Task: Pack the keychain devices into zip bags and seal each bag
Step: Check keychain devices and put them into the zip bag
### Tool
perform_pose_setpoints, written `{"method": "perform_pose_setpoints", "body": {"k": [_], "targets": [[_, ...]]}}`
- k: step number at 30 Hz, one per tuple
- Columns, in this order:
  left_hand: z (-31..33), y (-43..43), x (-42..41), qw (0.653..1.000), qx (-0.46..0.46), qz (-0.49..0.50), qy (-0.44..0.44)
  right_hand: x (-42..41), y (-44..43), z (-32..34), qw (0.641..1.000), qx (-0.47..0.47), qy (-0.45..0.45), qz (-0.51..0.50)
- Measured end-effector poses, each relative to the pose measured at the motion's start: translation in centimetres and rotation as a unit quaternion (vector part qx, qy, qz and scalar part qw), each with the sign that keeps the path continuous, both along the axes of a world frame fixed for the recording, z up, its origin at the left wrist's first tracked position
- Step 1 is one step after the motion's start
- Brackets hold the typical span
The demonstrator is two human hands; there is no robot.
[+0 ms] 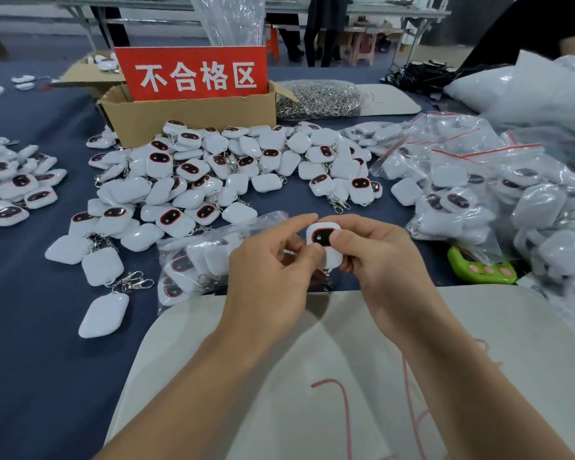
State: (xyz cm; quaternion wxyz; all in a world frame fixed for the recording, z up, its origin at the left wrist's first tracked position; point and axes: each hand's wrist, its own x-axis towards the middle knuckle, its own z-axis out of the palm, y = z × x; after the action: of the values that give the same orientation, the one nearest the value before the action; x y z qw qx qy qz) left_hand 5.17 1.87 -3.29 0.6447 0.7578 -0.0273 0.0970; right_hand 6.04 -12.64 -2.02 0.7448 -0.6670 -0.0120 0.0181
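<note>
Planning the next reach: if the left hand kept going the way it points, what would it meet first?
The left hand points at the keychain device it pinches with the right hand; beyond, likely the loose device pile, depth unclear.

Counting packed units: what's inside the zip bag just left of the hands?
Several white keychain devices with dark, red-rimmed faces show through the zip bag. The left hand covers its right end, so the full count cannot be seen.

Left grip [271,260] and right grip [377,257] meet, fingers curled, pinching.
</note>
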Motion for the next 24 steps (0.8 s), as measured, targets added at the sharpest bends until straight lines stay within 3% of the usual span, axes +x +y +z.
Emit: {"method": "perform_pose_setpoints", "body": {"k": [12, 19, 24], "targets": [[-0.07, 0.01, -0.06, 1.0, -0.01, -0.003, -0.007, -0.8, 0.44, 0.56, 0.997, -0.054, -0.038, -0.037], [0.38, 0.04, -0.86, 0.985, 0.103, -0.011, -0.136, -0.75, 0.64, 0.54, 0.996, -0.068, -0.026, -0.051], [0.07, 0.4, -0.91, 0.977, 0.124, -0.023, -0.17, -1.0, 1.0, 0.21, 0.987, -0.128, -0.045, -0.083]]}}
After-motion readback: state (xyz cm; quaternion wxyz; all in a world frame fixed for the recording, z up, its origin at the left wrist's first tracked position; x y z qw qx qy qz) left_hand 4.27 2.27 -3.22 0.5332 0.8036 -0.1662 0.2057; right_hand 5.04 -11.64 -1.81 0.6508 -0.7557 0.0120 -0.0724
